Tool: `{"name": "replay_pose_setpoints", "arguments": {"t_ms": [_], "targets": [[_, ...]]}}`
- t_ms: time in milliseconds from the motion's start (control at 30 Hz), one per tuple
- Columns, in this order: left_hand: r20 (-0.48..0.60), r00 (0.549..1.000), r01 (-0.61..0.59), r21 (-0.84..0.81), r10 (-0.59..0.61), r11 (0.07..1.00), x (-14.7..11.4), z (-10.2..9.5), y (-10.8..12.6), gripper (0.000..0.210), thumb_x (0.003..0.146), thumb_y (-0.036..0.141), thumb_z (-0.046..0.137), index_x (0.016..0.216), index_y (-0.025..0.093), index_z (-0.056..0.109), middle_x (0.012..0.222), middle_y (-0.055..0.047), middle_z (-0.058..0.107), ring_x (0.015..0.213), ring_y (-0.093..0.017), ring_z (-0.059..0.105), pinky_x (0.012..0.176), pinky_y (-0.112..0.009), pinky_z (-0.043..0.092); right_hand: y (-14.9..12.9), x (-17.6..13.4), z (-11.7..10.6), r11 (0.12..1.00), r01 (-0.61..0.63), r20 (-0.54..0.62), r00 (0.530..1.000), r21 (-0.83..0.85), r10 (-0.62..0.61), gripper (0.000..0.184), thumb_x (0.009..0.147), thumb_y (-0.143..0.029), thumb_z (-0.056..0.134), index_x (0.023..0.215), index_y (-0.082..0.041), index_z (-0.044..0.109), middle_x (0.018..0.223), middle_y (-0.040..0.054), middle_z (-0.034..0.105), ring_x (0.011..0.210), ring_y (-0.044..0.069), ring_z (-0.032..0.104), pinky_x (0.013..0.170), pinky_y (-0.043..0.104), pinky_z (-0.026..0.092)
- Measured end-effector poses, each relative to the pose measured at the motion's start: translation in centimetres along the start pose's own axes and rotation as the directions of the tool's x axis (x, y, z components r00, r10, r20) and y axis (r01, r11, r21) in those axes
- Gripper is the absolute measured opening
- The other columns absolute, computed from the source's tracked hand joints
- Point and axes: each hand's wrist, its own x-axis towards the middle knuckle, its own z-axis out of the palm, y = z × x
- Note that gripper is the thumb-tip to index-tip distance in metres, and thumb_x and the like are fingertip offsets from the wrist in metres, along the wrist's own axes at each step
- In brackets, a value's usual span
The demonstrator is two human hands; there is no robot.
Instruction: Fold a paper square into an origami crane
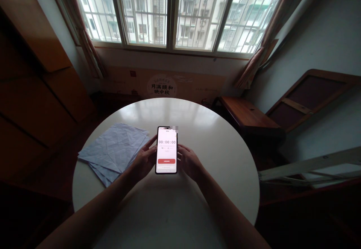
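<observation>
Left hand and right hand clasp the phone (reading 00:00:00) between them over the table; holding seems the present step, and any next move calls for steadiness.

A hand could pass over the tabletop beyond the phone; left of the phone, the left hand and creased sheets obstruct, right of it the right hand.
</observation>
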Motion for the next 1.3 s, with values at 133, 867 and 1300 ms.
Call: {"name": "replay_pose_setpoints", "arguments": {"t_ms": [133, 867, 1300], "targets": [[-0.004, 1.0, 0.004, -0.011, -0.004, 1.0, -0.1, 0.2, 0.1, 0.065, 0.081, 0.013, 0.063, 0.141, 0.023, 0.039, 0.115, -0.009, 0.068, 0.104, -0.026, 0.064, 0.092, -0.042, 0.049, 0.0, 0.0, -0.1, 1.0, -0.004, -0.001, 1.0, 0.007, 0.004, 0.029, 0.066, -0.036, 0.071, 0.09, -0.019, 0.068, 0.088, 0.0063, 0.071, 0.08, 0.021, 0.062, 0.067, 0.031, 0.041], [-0.028, 0.997, -0.074, 0.119, 0.078, 0.99, 0.1, 0.4, 0.2, 0.061, 0.079, 0.019, 0.066, 0.135, 0.016, 0.044, 0.113, -0.013, 0.067, 0.106, -0.029, 0.062, 0.091, -0.042, 0.048, 0.1, -0.3, 0.5, 0.994, 0.093, 0.064, 0.994, -0.06, -0.089, 0.031, 0.068, -0.037, 0.072, 0.093, -0.019, 0.069, 0.096, 0.0084, 0.071, 0.086, 0.022, 0.064, 0.075, 0.034, 0.045], [0.024, 0.908, -0.319, 0.688, 0.419, 0.652, -5.6, 0.4, 3.4, 0.093, 0.047, 0.007, 0.081, 0.132, 0.017, 0.047, 0.136, -0.014, 0.045, 0.132, -0.036, 0.033, 0.111, -0.04, 0.024, 0.9, -2.4, 2.5, 0.984, 0.09, 0.397, 0.917, -0.156, -0.021, 0.036, 0.078, -0.045, 0.067, 0.102, -0.02, 0.071, 0.093, 0.0103, 0.069, 0.082, 0.023, 0.065, 0.078, 0.041, 0.048]]}}
